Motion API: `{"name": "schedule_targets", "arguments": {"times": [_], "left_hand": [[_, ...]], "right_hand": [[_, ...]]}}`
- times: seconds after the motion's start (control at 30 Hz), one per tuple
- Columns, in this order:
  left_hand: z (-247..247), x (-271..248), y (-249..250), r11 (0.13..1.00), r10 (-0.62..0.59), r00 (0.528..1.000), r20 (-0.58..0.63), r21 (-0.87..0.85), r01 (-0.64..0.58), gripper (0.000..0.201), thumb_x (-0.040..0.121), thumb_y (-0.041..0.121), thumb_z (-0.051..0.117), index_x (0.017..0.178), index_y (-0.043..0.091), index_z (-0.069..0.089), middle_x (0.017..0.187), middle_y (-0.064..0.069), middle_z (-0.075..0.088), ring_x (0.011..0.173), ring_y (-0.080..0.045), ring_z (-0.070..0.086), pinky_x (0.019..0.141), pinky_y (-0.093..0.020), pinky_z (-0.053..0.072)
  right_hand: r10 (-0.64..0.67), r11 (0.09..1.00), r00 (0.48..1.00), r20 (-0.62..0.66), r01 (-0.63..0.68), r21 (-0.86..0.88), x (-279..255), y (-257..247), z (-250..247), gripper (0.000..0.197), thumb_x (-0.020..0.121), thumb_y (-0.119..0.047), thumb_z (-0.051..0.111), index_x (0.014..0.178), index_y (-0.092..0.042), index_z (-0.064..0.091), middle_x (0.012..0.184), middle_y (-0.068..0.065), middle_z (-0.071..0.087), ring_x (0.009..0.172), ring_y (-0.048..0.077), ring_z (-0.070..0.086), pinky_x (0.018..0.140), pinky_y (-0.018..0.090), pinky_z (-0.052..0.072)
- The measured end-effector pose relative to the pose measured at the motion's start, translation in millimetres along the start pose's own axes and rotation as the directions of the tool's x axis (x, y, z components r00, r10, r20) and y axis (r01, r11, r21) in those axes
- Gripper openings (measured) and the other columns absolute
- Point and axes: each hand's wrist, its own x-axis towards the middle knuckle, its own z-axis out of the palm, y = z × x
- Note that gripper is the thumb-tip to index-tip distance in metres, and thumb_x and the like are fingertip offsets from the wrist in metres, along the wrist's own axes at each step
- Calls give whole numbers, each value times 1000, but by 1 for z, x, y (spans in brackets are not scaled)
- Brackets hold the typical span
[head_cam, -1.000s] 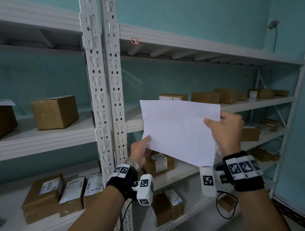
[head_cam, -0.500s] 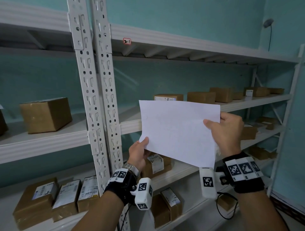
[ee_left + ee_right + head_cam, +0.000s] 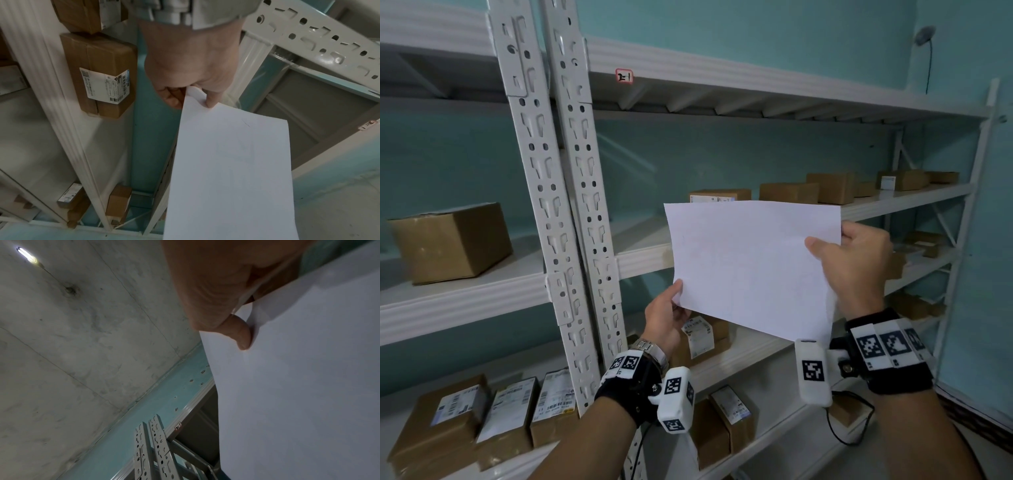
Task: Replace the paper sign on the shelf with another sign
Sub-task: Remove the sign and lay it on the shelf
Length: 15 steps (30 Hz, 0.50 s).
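In front of the shelf point(image 3: 739, 92), the sheet point(image 3: 750, 263) is up at chest height, blank side toward us, held out flat between two hands. Left hand point(image 3: 666, 317) pinches the lower left corner, thumb on the near face and fingers tucked behind; the left wrist view shows that pinch plainly. Right hand point(image 3: 859, 263) clamps the right edge, thumb pressed across the front, fingers curled round the back. Two opposite holds keep the paper taut and square, which looks like lining it up before it goes onto the beam. Whether this is the old sign coming off or the new one going up, I can't tell; the visible face shows nothing. Up on the top beam, a small red-edged tag point(image 3: 624, 76) sits just right of the posts point(image 3: 558, 192), well above the sheet. Boxes point(image 3: 789, 192) line the middle level behind the paper, one box point(image 3: 450, 241) sits alone to the left, and labelled parcels point(image 3: 510, 411) crowd the lower level. The sheet hangs just clear of the beam edge, nothing blocking it but the posts close to its left.
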Motion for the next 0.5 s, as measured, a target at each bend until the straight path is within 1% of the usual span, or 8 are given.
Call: {"name": "schedule_targets", "arguments": {"times": [0.07, 0.13, 0.17, 0.23, 0.27, 0.3, 0.4, 0.5], "left_hand": [[0, 1, -3, 1000, 11, 1000, 11, -16, -11, 42, 97, 22, 70, 132, 0, 62, 116, -14, 71, 102, -27, 66, 112, -51, 49], [2, 1, -4, 1000, 18, 999, 30, -18, -18, 40, 98, 23, 70, 130, 1, 63, 116, -13, 72, 103, -26, 66, 112, -51, 50], [3, 0, -4, 1000, 21, 999, 45, -15, -21, 38, 98, 23, 69, 128, 1, 64, 115, -12, 73, 102, -26, 68, 109, -50, 52], [7, -2, -5, 1000, 28, 996, 82, -1, -28, 30, 99, 22, 68, 123, 4, 66, 109, -8, 77, 95, -24, 71, 97, -43, 59], [8, -3, -6, 999, 32, 995, 96, 5, -32, 27, 99, 21, 68, 122, 6, 66, 106, -7, 78, 93, -24, 72, 91, -42, 61], [9, -4, -6, 999, 35, 994, 103, 7, -35, 26, 99, 21, 68, 121, 7, 66, 105, -7, 79, 93, -25, 72, 92, -44, 61], [11, -4, -8, 999, 44, 993, 107, 5, -45, 30, 98, 18, 70, 126, 7, 66, 116, -10, 79, 100, -27, 71, 105, -53, 55], [13, -4, -10, 999, 51, 993, 106, -2, -51, 30, 98, 16, 70, 126, 9, 67, 122, -12, 77, 110, -30, 71, 109, -54, 52]], "right_hand": [[-18, 1000, 1000, -3, 18, -10, 1, 2, -2, 30, 84, -5, 80, 114, -2, 76, 118, 12, 76, 97, 21, 71, 73, 33, 58], [-49, 998, 999, -2, 49, -27, 1, 3, -4, 28, 84, -4, 79, 112, -1, 76, 115, 12, 76, 93, 19, 70, 67, 25, 53], [-63, 997, 998, -2, 63, -39, 1, 5, -5, 28, 84, -3, 79, 111, -1, 76, 114, 12, 77, 91, 17, 68, 64, 22, 50], [-88, 995, 996, -7, 87, -51, 1, 8, -7, 28, 83, -3, 79, 111, 0, 76, 112, 13, 77, 89, 16, 67, 63, 19, 47], [-99, 994, 995, -9, 98, -50, 0, 10, -8, 29, 83, -4, 80, 112, 0, 76, 113, 13, 77, 90, 17, 68, 64, 20, 49], [-102, 994, 995, -11, 101, -50, 0, 12, -8, 29, 84, -5, 80, 112, -1, 76, 114, 13, 77, 92, 19, 70, 66, 22, 51], [-91, 995, 996, -11, 90, -52, -2, 16, -10, 28, 84, -6, 80, 112, -2, 76, 114, 11, 77, 94, 21, 72, 71, 31, 58], [-90, 995, 996, -13, 89, -43, -1, 17, -14, 26, 84, -5, 79, 109, -2, 77, 110, 10, 78, 90, 19, 71, 73, 38, 62]]}}
